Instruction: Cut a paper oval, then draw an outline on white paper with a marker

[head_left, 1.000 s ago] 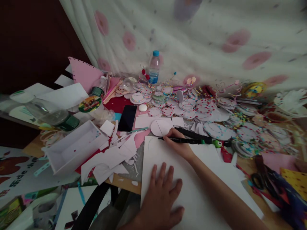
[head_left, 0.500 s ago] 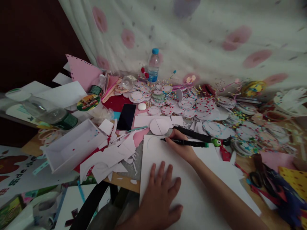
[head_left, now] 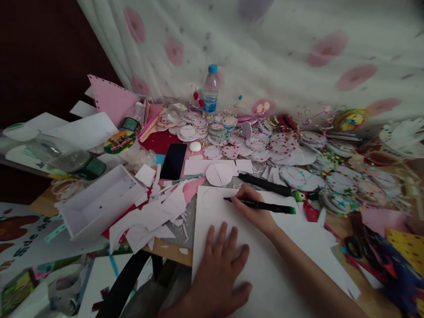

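Observation:
A large white sheet of paper [head_left: 265,269] lies in front of me at the table's edge. My left hand [head_left: 221,265] rests flat on it, fingers spread, holding nothing. With my right hand [head_left: 253,207] I grip a black marker [head_left: 274,206] with a green end. Its tip is at the paper's upper left part, at the right side of a faint curved line [head_left: 206,196]. Just beyond the sheet lies a white paper circle [head_left: 219,175] with a line across it. A thick black pen-like stick [head_left: 265,184] lies beyond my right hand.
Many decorated paper discs [head_left: 258,143] cover the back. A phone [head_left: 173,161], white open box [head_left: 102,201] and paper scraps [head_left: 155,212] lie left. A water bottle [head_left: 211,89] stands behind by the curtain [head_left: 265,44]. Scissors [head_left: 354,247] lie right.
The marker tip has moved slightly down along the right side of the curve, and the marker's rear end has swung down and right. My left hand stays in place on the paper.

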Demonstrator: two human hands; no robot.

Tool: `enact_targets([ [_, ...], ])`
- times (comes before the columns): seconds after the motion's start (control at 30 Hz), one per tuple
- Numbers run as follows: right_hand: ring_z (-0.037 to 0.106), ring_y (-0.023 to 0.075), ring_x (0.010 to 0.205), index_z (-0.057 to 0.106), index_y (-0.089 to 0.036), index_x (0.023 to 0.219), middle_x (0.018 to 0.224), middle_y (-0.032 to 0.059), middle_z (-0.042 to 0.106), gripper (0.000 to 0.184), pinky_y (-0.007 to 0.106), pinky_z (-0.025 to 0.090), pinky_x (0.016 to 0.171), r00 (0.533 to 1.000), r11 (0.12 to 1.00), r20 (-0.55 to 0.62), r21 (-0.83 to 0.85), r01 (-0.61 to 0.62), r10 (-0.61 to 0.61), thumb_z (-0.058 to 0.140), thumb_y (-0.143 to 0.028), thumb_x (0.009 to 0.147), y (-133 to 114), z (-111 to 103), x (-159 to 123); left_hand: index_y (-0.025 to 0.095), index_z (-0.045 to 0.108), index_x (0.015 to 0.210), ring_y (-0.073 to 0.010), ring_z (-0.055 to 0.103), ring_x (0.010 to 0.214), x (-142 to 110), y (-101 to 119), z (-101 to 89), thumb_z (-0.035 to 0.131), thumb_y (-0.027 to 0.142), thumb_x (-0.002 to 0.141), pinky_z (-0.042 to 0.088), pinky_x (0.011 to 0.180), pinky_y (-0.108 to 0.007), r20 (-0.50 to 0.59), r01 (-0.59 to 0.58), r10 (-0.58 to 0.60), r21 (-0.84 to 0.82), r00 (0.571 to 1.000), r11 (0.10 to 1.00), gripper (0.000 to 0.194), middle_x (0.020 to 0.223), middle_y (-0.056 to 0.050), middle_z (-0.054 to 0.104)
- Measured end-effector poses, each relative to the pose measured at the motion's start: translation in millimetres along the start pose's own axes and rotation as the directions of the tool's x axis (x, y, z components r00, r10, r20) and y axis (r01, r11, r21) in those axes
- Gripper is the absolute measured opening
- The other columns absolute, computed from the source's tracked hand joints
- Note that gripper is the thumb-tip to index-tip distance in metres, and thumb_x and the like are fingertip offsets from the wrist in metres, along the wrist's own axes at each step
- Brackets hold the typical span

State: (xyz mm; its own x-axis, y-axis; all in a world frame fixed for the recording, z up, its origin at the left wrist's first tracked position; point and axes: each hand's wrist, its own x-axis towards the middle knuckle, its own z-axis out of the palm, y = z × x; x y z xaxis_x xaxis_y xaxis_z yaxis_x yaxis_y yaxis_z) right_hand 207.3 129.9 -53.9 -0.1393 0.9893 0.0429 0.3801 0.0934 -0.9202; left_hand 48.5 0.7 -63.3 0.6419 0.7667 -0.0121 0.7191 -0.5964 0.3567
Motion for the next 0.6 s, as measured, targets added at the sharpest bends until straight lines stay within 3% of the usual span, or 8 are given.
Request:
enact_targets([
  [0.6, 0.040, 0.0131, 0.057, 0.043, -0.023, 0.065, 0.060, -0.0038, 0.045, 0.021, 0.026, 0.034, 0.052, 0.998, 0.999, 0.044, 0.023, -0.039, 0.038, 0.059, -0.028, 0.076, -4, 4, -16, 0.024, 0.030, 0.147, -0.0415, 0.002, 0.145, 0, 1, -0.4, 0.033, 0.058, 0.093, 0.002, 0.112, -0.063, 0.012, 0.007, -0.007, -0.009, 1.000, 1.000, 0.064, 0.158, -0.017, 0.015],
])
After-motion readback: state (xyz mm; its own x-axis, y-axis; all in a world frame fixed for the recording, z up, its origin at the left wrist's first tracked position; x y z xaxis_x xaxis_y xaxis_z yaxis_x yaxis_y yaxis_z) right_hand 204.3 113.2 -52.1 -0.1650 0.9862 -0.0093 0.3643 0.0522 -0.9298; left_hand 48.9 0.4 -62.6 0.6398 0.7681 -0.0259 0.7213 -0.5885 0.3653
